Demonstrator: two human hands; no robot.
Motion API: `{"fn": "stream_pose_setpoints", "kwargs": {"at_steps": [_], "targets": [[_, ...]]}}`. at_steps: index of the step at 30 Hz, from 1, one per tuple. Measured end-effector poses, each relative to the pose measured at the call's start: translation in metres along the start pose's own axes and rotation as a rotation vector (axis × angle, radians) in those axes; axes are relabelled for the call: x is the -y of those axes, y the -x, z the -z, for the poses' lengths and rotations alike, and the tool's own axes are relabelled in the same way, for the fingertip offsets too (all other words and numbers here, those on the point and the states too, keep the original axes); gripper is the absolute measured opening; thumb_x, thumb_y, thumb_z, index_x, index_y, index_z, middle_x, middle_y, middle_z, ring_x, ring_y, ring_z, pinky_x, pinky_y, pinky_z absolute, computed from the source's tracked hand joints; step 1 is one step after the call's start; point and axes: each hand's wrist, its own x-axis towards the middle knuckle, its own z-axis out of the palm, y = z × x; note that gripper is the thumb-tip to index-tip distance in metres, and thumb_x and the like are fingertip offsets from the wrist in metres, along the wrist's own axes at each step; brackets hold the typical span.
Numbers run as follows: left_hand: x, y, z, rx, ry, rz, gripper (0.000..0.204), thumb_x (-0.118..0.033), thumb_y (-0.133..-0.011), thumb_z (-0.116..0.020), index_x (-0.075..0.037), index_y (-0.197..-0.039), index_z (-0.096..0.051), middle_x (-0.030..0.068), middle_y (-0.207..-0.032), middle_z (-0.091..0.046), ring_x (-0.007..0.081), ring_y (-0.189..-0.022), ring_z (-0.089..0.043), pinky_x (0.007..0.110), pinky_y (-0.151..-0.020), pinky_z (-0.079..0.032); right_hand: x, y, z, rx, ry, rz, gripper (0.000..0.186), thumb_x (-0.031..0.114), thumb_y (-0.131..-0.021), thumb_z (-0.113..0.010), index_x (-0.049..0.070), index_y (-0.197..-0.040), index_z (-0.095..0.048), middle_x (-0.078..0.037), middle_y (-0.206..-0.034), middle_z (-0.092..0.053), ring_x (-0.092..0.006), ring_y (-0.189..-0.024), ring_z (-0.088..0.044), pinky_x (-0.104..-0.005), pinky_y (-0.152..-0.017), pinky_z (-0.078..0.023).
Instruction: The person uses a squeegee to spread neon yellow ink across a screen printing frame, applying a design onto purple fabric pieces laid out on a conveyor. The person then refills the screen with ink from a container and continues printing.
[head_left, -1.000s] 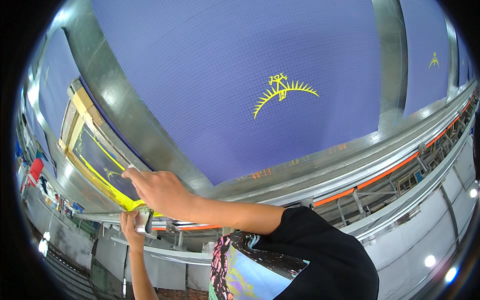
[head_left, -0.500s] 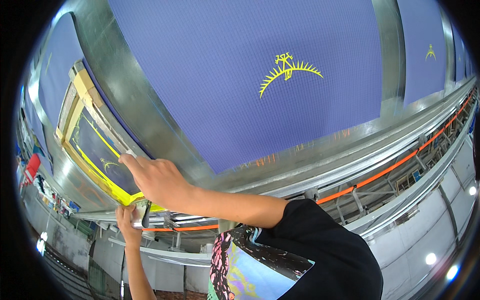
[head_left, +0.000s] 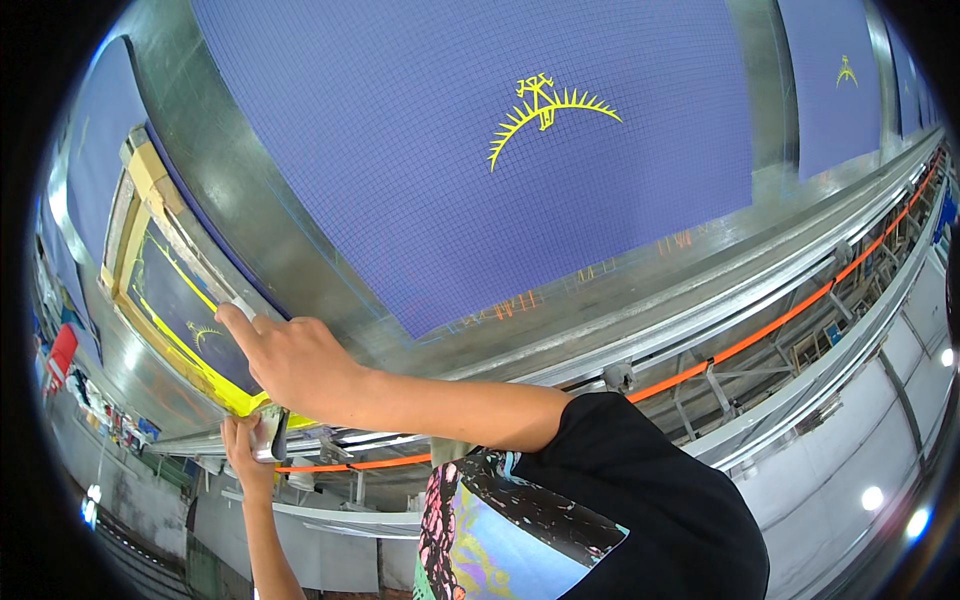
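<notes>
Left of the large central purple sheet (head_left: 420, 210), the screen frame (head_left: 203, 250) looks stiff, light, its mesh (head_left: 175, 295) delicate, best held by the rails, left hand (head_left: 241, 447) pinching a silvery tool (head_left: 269, 440), right hand's (head_left: 300, 368) grip unreadable.

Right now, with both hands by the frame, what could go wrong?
Yellow paint lies thick at the near end of the frame, close to the left hand; it might smear onto that hand or drip from the metal scraper it holds.

The right hand is at the frame's edge, so a nudge could knock the frame out of line.
</notes>
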Motion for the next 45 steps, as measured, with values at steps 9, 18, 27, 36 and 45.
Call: {"fn": "stream_pose_setpoints", "kwargs": {"at_steps": [9, 18, 27, 36, 45], "targets": [[-0.002, 0.013, -0.001, -0.095, 0.031, -0.031, 0.03, 0.007, -0.075, -0.066, -0.004, -0.103, -0.067, 0.0146, -0.09, -0.058, 0.0377, -0.089, -0.057, 0.045, -0.079, -0.045, 0.002, -0.003, -0.005, 0.112, -0.08, -0.129, 0.05, 0.009, -0.09, -0.056, 0.014, -0.138, -0.039, -0.022, -0.068, -0.066, -0.0443, -0.065, -0.067, -0.0573, -0.059, -0.052], [0.011, 0.073, -0.055, -0.408, 0.174, -0.042, 0.064, 0.012, -0.064, -0.068, -0.013, -0.123, -0.072, 0.0074, -0.115, -0.07, 0.0326, -0.107, -0.063, 0.044, -0.093, -0.05, 0.015, -0.003, -0.019, 0.033, -0.185, -0.222, 0.04, 0.012, -0.099, -0.043, 0.009, -0.138, -0.045, -0.003, -0.06, -0.05, -0.0159, -0.048, -0.055, -0.0348, -0.052, -0.048], [0.033, 0.155, -0.065, -0.602, 0.156, -0.179, 0.051, 0.003, -0.071, -0.067, -0.014, -0.119, -0.071, 0.002, -0.117, -0.07, 0.0256, -0.112, -0.062, 0.042, -0.096, -0.048, 0.009, -0.02, -0.037, -0.142, -0.321, -0.137, 0.044, 0.005, -0.093, -0.047, 0.01, -0.136, -0.055, 0.001, -0.067, -0.048, -0.0081, -0.048, -0.042, -0.0262, -0.041, -0.034], [0.104, 0.189, -0.023, -1.064, 0.825, -0.097, 0.039, 0.005, -0.077, -0.066, -0.007, -0.113, -0.073, 0.0111, -0.106, -0.074, 0.033, -0.097, -0.068, 0.042, -0.085, -0.055, 0.129, 0.005, -0.038, -0.258, -0.41, -0.108, 0.031, 0.023, -0.107, -0.054, 0.008, -0.134, -0.059, 0.007, -0.065, -0.04, -0.0015, -0.048, -0.033, -0.0185, -0.037, -0.026], [0.287, 0.236, 0.024, -0.825, 2.222, 0.276, 0.059, -0.05, -0.092, -0.075, 0.001, -0.119, -0.064, 0.0057, -0.109, -0.07, 0.0138, -0.09, -0.068, 0.031, -0.081, -0.055, 0.284, 0.052, -0.135, -0.209, -0.626, -0.001, 0.034, 0.029, -0.11, -0.05, 0.01, -0.138, -0.052, 0.006, -0.059, -0.032, -0.0037, -0.038, -0.026, -0.0205, -0.035, -0.025]]}}
